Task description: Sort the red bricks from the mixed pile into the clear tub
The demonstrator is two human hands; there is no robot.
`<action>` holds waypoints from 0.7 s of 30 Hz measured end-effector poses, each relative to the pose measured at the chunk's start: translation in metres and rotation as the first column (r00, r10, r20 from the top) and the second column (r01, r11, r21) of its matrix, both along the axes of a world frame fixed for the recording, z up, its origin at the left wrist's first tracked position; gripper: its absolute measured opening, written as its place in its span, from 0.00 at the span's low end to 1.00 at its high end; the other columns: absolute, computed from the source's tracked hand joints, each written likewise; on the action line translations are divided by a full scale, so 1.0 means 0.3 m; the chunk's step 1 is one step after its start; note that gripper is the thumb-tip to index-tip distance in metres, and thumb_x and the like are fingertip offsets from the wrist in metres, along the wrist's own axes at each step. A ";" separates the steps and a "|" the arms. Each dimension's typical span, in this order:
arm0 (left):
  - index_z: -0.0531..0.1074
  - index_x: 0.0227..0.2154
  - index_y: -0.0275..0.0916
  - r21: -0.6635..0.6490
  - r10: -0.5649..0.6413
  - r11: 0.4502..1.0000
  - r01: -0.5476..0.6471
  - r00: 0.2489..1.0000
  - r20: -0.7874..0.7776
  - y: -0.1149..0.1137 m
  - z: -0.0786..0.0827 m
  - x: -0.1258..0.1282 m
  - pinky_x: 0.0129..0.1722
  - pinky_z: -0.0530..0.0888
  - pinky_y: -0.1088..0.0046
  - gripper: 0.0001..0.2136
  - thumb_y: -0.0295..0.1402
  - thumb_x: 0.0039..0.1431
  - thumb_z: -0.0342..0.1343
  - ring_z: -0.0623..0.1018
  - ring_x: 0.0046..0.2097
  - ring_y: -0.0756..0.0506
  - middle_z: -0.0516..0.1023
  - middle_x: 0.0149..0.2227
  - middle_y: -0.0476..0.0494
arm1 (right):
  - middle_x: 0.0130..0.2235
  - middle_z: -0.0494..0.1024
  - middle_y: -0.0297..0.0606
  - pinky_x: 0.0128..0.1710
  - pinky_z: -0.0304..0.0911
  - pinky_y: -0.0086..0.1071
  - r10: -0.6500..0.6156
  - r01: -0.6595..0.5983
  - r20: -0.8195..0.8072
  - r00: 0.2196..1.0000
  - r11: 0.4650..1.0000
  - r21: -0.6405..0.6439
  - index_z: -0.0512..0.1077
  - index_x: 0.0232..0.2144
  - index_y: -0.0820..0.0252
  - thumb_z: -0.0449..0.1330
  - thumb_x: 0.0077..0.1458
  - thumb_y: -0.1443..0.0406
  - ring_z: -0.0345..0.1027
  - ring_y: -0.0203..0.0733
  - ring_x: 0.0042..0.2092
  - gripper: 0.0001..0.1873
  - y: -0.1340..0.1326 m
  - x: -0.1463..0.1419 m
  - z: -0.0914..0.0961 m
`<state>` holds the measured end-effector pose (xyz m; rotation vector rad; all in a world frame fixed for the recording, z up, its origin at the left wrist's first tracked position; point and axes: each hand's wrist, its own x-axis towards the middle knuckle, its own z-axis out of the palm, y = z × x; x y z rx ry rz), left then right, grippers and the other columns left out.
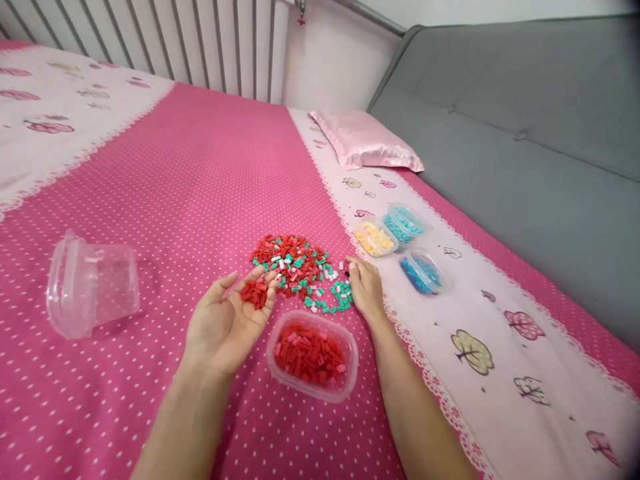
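My left hand (225,327) is turned palm up and cupped, with a small heap of red plastic building bricks (255,294) lying on its fingers. Beside it spreads a loose pile of mostly red bricks (295,257) on the bed, mixed with green and white ones. My right hand (366,287) is at the pile's right edge, next to scattered green bricks (343,293). Its fingers are curled near a tiny dark piece, and what they hold, if anything, is hard to make out. Between my forearms stands a clear plastic tub (350,380) containing red and some pink bricks.
To the right are tubs of yellow bricks (375,238), turquoise bricks (404,225) and blue bricks (421,271). An empty clear container (113,280) lies on its side at the left. A pink pillow (367,140) rests by the grey headboard (500,120); a radiator (200,47) stands behind.
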<state>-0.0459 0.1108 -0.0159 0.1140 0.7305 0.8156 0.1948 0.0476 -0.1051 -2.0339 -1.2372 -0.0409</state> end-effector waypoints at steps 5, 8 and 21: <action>0.71 0.33 0.30 0.034 -0.010 0.999 0.010 1.000 0.006 -0.031 0.048 0.009 0.29 0.78 0.72 0.12 0.28 0.58 0.43 0.77 0.32 0.46 0.76 0.30 0.35 | 0.48 0.74 0.46 0.54 0.57 0.40 0.010 -0.012 0.075 0.997 1.000 0.025 0.70 0.48 0.65 0.41 0.63 0.61 0.65 0.43 0.51 0.23 -0.057 -0.059 0.006; 0.72 0.32 0.30 0.062 -0.032 0.998 0.031 0.999 0.014 -0.055 0.068 0.021 0.28 0.77 0.72 0.12 0.28 0.57 0.43 0.77 0.31 0.46 0.76 0.28 0.37 | 0.49 0.74 0.46 0.55 0.56 0.41 -0.064 0.052 0.105 0.992 0.992 0.119 0.69 0.48 0.64 0.41 0.62 0.62 0.64 0.43 0.52 0.22 -0.102 -0.096 0.006; 0.71 0.29 0.31 0.200 -0.183 0.963 0.178 0.983 0.003 -0.127 0.097 0.063 0.28 0.76 0.76 0.11 0.29 0.56 0.44 0.76 0.29 0.48 0.74 0.27 0.38 | 0.42 0.75 0.46 0.48 0.61 0.37 -0.111 0.102 0.030 0.993 0.973 0.206 0.71 0.43 0.65 0.44 0.62 0.64 0.67 0.43 0.45 0.18 -0.299 -0.180 0.003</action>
